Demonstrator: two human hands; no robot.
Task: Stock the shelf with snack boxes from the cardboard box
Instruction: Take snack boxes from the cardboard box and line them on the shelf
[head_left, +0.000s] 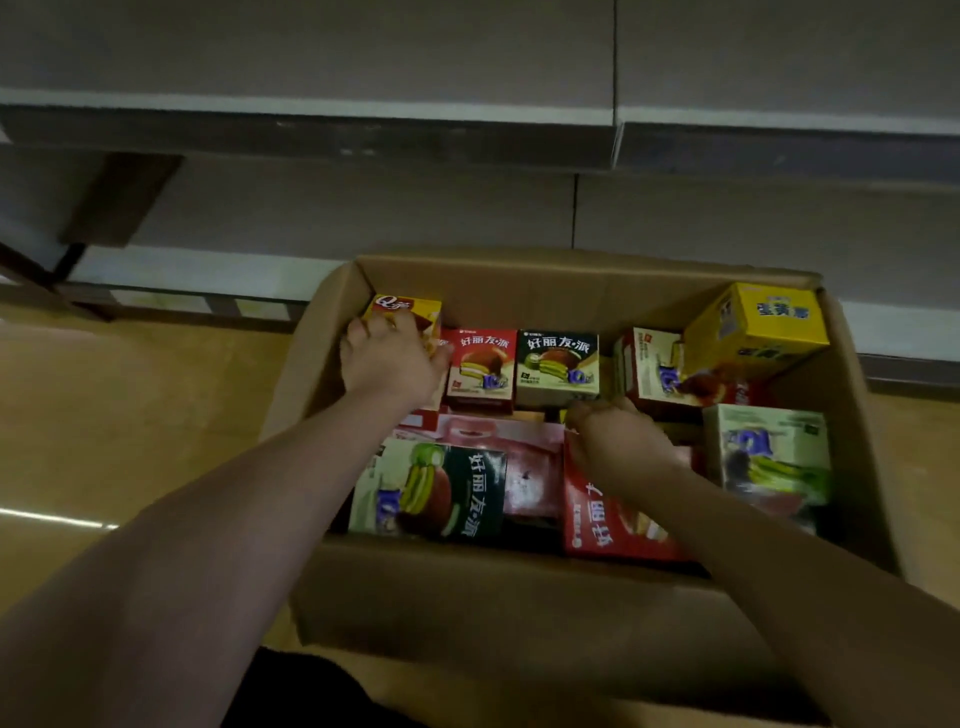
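An open cardboard box (519, 597) on the floor holds several snack boxes. My left hand (387, 358) grips a yellow-and-red snack box (410, 307) in the box's far left corner. My right hand (618, 441) reaches into the middle, its curled fingers down among the packs, resting over a red snack box (602, 525); what it holds is hidden. Between the hands stand a red pie box (480, 364) and a green pie box (558, 364). A dark green box (436, 488) lies near the front, a big yellow box (758, 322) at the far right.
Grey shelf boards (363, 111) run across the top of the view, with a lower shelf level (363, 208) right behind the carton. Tan floor (130, 415) spreads to the left. A dark bracket (119, 197) hangs at the upper left.
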